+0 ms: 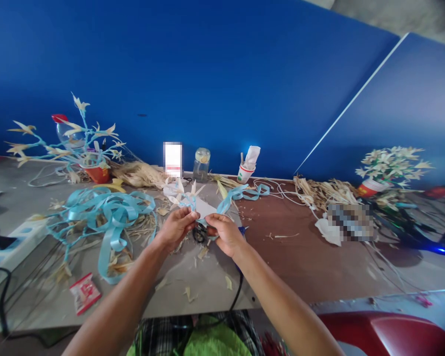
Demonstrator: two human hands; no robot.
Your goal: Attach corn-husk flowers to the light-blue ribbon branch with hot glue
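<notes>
My left hand (180,225) is pinched at the base of a small sprig of pale, pointed dried-husk flowers (187,192). Light-blue wrapping shows on the sprig's stem, just above my fingers. To its right, my right hand (224,232) pinches a light-blue ribbon (230,197), whose loose part trails behind the hand toward the back right. The two hands are close together, with fingertips nearly meeting over the table. Below and between them lies a dark, looped item (199,233), possibly scissor handles, partly hidden. A white sheet (204,209) is behind my fingers.
A heap of blue ribbon (114,212) lies left, near a power strip (17,249) and a red packet (85,293). Pots of husk flowers stand at left (97,174) and right (373,187). A glass jar (200,165) and paper cup (246,172) stand by the blue wall.
</notes>
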